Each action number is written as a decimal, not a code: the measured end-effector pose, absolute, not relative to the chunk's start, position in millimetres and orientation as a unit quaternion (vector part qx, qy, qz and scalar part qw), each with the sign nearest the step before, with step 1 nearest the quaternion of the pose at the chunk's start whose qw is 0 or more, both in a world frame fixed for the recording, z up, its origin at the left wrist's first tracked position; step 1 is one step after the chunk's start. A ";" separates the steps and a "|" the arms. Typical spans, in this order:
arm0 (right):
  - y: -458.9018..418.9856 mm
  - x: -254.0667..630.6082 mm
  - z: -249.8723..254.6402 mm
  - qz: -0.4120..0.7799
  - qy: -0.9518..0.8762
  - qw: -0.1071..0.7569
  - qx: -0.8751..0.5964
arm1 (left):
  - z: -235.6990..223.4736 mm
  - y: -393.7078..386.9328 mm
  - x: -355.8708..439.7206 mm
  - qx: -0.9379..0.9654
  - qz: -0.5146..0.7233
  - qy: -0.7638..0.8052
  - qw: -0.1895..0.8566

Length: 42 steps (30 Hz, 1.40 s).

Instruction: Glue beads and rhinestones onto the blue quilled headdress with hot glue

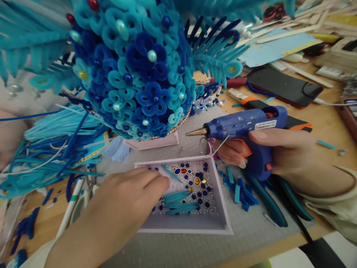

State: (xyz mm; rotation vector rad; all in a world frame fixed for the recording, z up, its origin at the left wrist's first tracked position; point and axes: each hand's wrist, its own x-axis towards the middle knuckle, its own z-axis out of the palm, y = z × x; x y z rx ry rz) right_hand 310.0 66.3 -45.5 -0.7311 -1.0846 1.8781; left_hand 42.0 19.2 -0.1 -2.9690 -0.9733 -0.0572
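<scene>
My right hand is closed around the handle of a blue hot glue gun, its brass nozzle pointing left, fingers at the orange trigger. My left hand reaches over the left side of a shallow lilac box, fingers curled down; their tips and anything in them are hidden. Inside the box lie dark blue beads, small pearls, red, blue and yellow gems and teal fuzzy strips. Behind it stands a large headpiece covered in blue and turquoise chenille flowers with pearl centres.
Turquoise and blue chenille stems lie heaped at left, near scissors. Teal-handled pliers and cut blue bits lie under my right hand. A black phone and wooden sticks are at back right.
</scene>
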 end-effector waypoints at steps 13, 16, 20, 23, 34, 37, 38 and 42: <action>67.4 313.9 -49.5 0.733 -0.475 0.394 -0.287 | 5.3 9.4 27.7 -0.938 0.030 -0.343 0.033; 67.5 314.9 -52.2 0.749 -0.455 0.393 -0.280 | 2.4 10.7 40.4 -0.933 0.103 -0.344 0.025; 68.6 315.5 -53.4 0.753 -0.462 0.383 -0.270 | 2.4 6.4 33.1 -0.927 0.099 -0.360 0.046; 69.5 315.0 -51.7 0.755 -0.461 0.376 -0.275 | 6.6 3.8 22.5 -0.928 0.024 -0.370 0.044; 68.6 315.7 -54.6 0.741 -0.448 0.400 -0.299 | 0.2 7.7 42.7 -0.929 0.139 -0.342 -0.013; 67.8 316.1 -54.9 0.742 -0.439 0.404 -0.306 | -4.0 8.4 46.0 -0.926 0.143 -0.350 -0.005; 67.6 316.0 -54.8 0.744 -0.438 0.402 -0.305 | -4.0 9.3 46.1 -0.926 0.149 -0.348 -0.009; 67.6 315.2 -52.9 0.741 -0.456 0.396 -0.293 | -0.1 15.0 44.5 -0.920 0.162 -0.355 -0.030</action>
